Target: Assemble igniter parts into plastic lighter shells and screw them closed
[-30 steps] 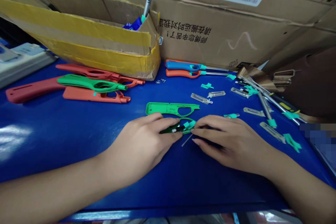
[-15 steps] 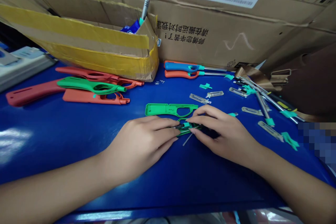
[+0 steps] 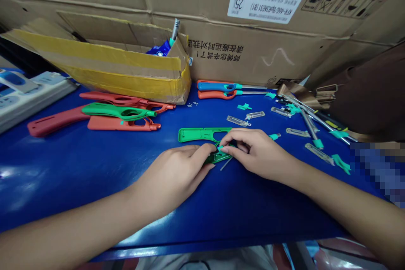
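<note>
My left hand (image 3: 180, 171) is closed around the left end of a green lighter casing half (image 3: 220, 157), low over the blue table. The thumb and fingers of my right hand (image 3: 264, 152) pinch a small teal plastic part (image 3: 220, 148) at that casing, though my fingertips cover most of it. Below the right fingers a thin grey rod (image 3: 225, 164) sticks out, pointing down-left. Just behind my hands lies a second green casing half (image 3: 194, 135), inner side up. A teal-tipped piece (image 3: 274, 136) shows beyond my right hand.
Red and green lighter casings (image 3: 118, 112) are piled at left, before a taped cardboard box (image 3: 126, 78). Two long lighters (image 3: 218, 86) lie at the back. Clear fuel tanks (image 3: 318, 153), teal parts (image 3: 341, 163) and metal tubes (image 3: 311, 128) are scattered at right. A power strip (image 3: 38, 93) sits far left.
My right hand has shifted slightly left, and its fingers have closed into a pinch on the teal part. The whole view has shifted a little.
</note>
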Demonstrator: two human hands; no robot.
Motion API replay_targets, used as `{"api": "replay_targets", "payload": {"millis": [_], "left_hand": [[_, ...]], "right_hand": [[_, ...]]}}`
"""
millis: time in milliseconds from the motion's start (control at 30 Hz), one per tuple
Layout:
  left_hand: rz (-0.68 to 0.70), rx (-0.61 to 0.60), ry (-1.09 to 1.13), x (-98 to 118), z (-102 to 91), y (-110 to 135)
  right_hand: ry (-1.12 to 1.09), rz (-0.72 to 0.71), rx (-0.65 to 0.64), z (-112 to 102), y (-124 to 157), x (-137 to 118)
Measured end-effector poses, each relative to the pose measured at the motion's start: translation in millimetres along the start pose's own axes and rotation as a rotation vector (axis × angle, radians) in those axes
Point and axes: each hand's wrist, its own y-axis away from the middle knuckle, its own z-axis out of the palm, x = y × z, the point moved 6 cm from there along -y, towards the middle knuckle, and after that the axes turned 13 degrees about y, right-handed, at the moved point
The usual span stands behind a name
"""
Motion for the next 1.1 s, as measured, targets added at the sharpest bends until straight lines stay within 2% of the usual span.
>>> {"api": "replay_targets", "payload": {"millis": [133,400,733,933,1100], "left_hand": [[0.039,0.0,-0.04,3.4,1.2,0.8],[0.106,-0.02,-0.204,10.4,3.8,4.6],[0.061,-0.046,-0.208,8.4,5.4,1.2],[0.084,-0.007,-0.146,4.6,3.5,6.1],[0.127,0.031,-0.13,1.0,2.7,7.6]], "right_hand": [[-0.035,0.073,-0.05,2.6,-6.4,3.4],[-0.072,0.126,-0.013,5.2,-5.5,5.5],[0.052,0.04,0.154,1.8,2.2,0.0],[0.078,-0.15,0.05,-7.1,4.5,-2.5],[0.079,-0.185,-0.001,-8.4,4.9,1.6]]}}
